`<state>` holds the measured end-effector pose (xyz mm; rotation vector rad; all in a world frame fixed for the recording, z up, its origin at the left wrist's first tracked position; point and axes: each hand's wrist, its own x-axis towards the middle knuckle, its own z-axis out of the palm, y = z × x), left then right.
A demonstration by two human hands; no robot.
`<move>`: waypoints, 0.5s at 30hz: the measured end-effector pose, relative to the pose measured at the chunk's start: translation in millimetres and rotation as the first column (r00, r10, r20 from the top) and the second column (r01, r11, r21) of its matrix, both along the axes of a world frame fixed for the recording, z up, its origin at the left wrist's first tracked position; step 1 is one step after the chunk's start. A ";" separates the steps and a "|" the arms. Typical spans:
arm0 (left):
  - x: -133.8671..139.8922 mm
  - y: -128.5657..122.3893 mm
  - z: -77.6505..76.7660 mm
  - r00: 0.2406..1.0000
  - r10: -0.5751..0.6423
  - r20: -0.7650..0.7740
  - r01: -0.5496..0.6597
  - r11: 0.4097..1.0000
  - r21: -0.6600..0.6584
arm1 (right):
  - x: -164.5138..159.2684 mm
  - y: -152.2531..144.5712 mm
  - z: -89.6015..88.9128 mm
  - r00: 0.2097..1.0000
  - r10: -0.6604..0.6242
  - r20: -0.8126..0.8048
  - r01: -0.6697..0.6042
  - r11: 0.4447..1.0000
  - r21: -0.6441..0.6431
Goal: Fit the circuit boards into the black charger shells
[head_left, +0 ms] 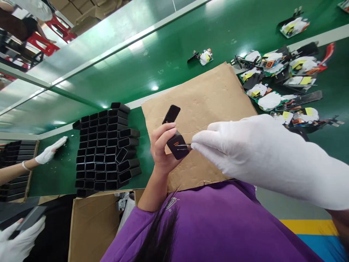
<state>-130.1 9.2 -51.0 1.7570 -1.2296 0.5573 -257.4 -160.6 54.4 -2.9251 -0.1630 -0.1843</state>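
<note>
- Holding a black housing (177,145) in my bare left hand (163,151), fingers closed around it, above the cardboard sheet (207,98) on the desk (163,54).
- My gloved right hand (245,149) pinches thin metal prongs (183,146) at the housing's end, fingers closed on them.
- Risk: prongs look thin, so a skewed push could bend them; the glove hides part of the contact.
- Risk: left grip sits on one side only, so the housing could twist or slip.
- Stacked black sleeves (105,145) sit just left; a careless elbow could topple them.
- Circuit boards (283,83) lie well apart at right; another person's gloved hand (50,153) rests at far left.
</note>
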 end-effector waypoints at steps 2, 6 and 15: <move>-0.1 0.4 0.5 0.999 0.028 0.037 -0.029 0.999 0.017 | 0.2 -0.4 -0.1 1.000 0.002 -0.001 -0.002 1.000 0.013; -0.5 0.9 0.1 0.998 0.025 0.052 -0.026 0.999 0.029 | 4.1 -1.5 -2.7 1.000 -0.015 -0.005 0.015 1.000 0.012; -2.2 -0.9 -3.4 0.975 -0.155 -0.157 0.145 0.987 -0.073 | 16.1 -13.6 -19.0 0.987 0.153 -0.044 -0.112 0.867 0.486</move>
